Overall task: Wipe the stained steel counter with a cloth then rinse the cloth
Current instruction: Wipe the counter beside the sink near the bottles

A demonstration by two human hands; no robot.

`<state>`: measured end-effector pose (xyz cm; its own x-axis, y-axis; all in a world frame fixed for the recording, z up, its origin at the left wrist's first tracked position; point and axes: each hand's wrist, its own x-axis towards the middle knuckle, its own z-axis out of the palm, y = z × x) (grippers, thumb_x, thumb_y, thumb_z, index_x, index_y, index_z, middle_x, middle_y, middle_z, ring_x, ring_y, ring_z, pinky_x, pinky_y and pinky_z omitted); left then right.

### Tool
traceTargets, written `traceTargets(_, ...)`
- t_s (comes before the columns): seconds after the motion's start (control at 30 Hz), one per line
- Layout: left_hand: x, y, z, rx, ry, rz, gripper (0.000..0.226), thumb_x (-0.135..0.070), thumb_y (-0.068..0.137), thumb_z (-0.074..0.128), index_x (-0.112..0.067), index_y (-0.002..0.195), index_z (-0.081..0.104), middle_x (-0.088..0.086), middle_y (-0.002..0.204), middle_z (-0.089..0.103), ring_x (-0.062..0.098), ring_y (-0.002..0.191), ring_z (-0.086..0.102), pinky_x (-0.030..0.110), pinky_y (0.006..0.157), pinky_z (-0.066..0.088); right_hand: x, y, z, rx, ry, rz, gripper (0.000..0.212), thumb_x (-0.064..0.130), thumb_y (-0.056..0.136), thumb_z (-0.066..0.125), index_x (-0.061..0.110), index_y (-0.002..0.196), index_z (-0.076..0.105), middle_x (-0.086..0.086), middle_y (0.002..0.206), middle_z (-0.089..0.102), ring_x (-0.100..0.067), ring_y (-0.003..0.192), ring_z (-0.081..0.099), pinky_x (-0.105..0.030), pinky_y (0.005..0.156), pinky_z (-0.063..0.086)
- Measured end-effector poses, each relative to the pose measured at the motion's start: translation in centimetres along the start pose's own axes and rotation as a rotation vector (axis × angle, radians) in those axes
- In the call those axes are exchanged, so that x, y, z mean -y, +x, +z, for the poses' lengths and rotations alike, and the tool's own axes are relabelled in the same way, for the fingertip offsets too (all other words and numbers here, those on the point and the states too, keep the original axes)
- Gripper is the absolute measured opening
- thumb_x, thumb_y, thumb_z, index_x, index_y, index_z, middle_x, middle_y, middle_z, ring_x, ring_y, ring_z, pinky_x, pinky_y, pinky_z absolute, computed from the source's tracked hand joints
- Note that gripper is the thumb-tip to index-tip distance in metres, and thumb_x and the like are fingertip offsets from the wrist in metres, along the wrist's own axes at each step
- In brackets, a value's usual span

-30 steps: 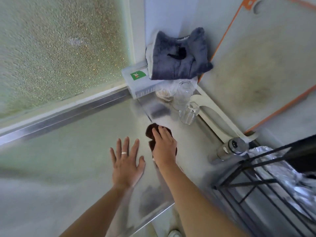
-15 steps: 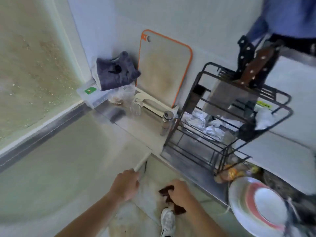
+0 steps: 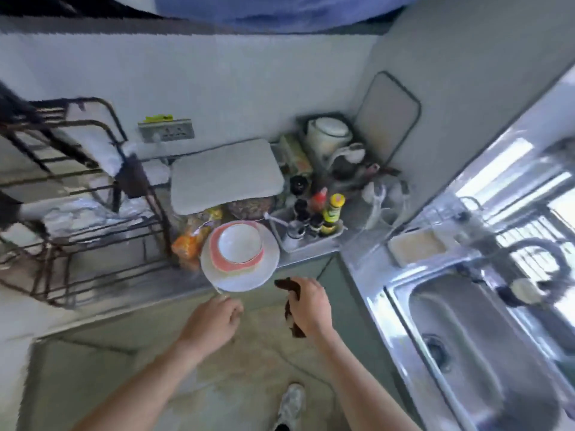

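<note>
My right hand [image 3: 311, 309] grips a dark brown cloth [image 3: 292, 328] in the air, just in front of the counter edge, with the cloth's ends sticking out above and below my fist. To its left, my left hand [image 3: 213, 320] hangs over the floor with loosely curled fingers and holds nothing. The steel counter [image 3: 367, 265] runs round a corner. On the right it carries a steel sink [image 3: 392, 293] with a dark curved faucet [image 3: 541, 253] over it.
A stack of plates [image 3: 239, 256] overhangs the counter edge just beyond my hands. Behind it lie a white board [image 3: 224, 175] and a tray of sauce bottles [image 3: 314, 225]. A black dish rack [image 3: 77, 213] stands on the left. A tan sponge [image 3: 417, 248] sits beside the sink.
The view has swung right from the window corner to the sink corner. My right hand lifted the cloth off the counter and carried it right; my left hand left the counter surface.
</note>
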<state>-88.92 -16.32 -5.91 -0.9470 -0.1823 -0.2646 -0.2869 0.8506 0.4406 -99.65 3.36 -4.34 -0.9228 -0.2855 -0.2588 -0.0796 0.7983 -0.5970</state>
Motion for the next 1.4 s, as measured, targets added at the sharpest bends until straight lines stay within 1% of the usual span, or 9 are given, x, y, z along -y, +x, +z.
traceTargets(0.23,-13.4,11.3,5.5,0.128,0.030,0.259,0.031,-0.012,0.090,0.051,-0.024,0.115,0.065,-0.004,0.115,0.062,0.028,0.104,0.066,0.039,0.086,0.053,-12.3,6.1,-4.9,-0.390,-0.043,0.081,0.028,0.019,0.095,0.052,0.015,0.121,0.063,-0.010,0.138,0.055,-0.034,0.121,0.056,-0.044,0.092,0.051)
traceTargets(0.43,-18.8,17.0,11.4,0.185,0.096,0.340,0.046,-0.012,0.088,0.049,-0.024,0.132,0.056,-0.004,0.134,0.051,0.028,0.106,0.062,0.042,0.090,0.052,-20.5,9.6,-2.7,-0.158,-0.313,0.259,0.075,0.049,0.095,0.050,0.015,0.159,0.030,-0.011,0.170,0.014,-0.035,0.158,0.009,-0.056,0.124,0.012)
traceTargets(0.57,-19.6,19.0,14.9,0.170,0.212,0.421,0.068,-0.010,0.086,0.053,-0.026,0.151,0.041,0.000,0.160,0.033,0.025,0.137,0.045,0.039,0.111,0.041,-23.8,9.6,-0.7,-0.217,-0.349,0.050,0.076,0.037,0.087,0.061,0.010,0.155,0.040,-0.010,0.167,0.029,-0.033,0.156,0.024,-0.057,0.124,0.020)
traceTargets(0.7,-20.1,20.8,17.2,0.141,0.283,0.486,0.079,-0.008,0.087,0.058,-0.026,0.158,0.029,0.003,0.168,0.019,0.025,0.155,0.019,0.043,0.122,0.026,-25.1,8.3,0.5,-0.299,-0.390,0.026,0.063,0.035,0.100,0.048,0.014,0.158,0.036,-0.006,0.168,0.026,-0.028,0.158,0.017,-0.058,0.127,0.008)
traceTargets(0.87,-21.3,21.2,19.1,0.113,0.352,0.572,0.074,-0.006,0.074,0.069,-0.013,0.145,0.053,0.013,0.155,0.047,0.031,0.145,0.042,0.049,0.117,0.035,-27.4,2.2,0.6,-0.391,-0.440,0.103,0.057,0.038,0.105,0.048,0.017,0.157,0.039,0.000,0.168,0.030,-0.019,0.158,0.018,-0.064,0.124,0.013)
traceTargets(1.03,-21.6,20.7,19.5,0.177,0.402,0.537,0.076,-0.007,0.079,0.062,-0.012,0.152,0.044,0.013,0.160,0.040,0.032,0.151,0.032,0.052,0.122,0.026,-30.6,-5.6,0.7,-0.414,-0.503,0.209,0.057,0.035,0.102,0.052,0.016,0.155,0.043,-0.001,0.166,0.034,-0.019,0.155,0.029,-0.056,0.121,0.026)
traceTargets(1.17,-22.1,20.5,19.3,0.191,0.401,0.519,0.075,-0.006,0.074,0.066,-0.011,0.147,0.050,0.016,0.155,0.046,0.035,0.147,0.038,0.056,0.118,0.030,-31.6,-9.4,0.1,-0.448,-0.523,0.382,0.050,0.032,0.092,0.047,0.011,0.133,0.066,-0.009,0.142,0.061,-0.033,0.123,0.061,-0.045,0.099,0.042)
traceTargets(1.27,-22.2,20.4,19.8,0.190,0.403,0.527,0.072,-0.005,0.067,0.073,-0.008,0.138,0.060,0.020,0.146,0.055,0.040,0.139,0.048,0.060,0.111,0.040,-30.1,-8.5,-1.8,-0.552,-0.400,0.560,0.040,0.027,0.081,0.046,0.018,0.118,0.059,-0.007,0.117,0.062,-0.034,0.103,0.064,-0.045,0.087,0.047)
traceTargets(1.4,-22.3,20.5,21.2,0.097,0.347,0.536,0.054,-0.016,0.076,0.064,-0.006,0.129,0.064,0.023,0.138,0.059,0.043,0.132,0.052,0.060,0.106,0.039,-26.1,-2.5,-2.3,-0.603,-0.320,0.551,0.054,0.029,0.081,0.049,0.018,0.134,0.053,-0.007,0.136,0.053,-0.030,0.121,0.052,-0.044,0.104,0.035)
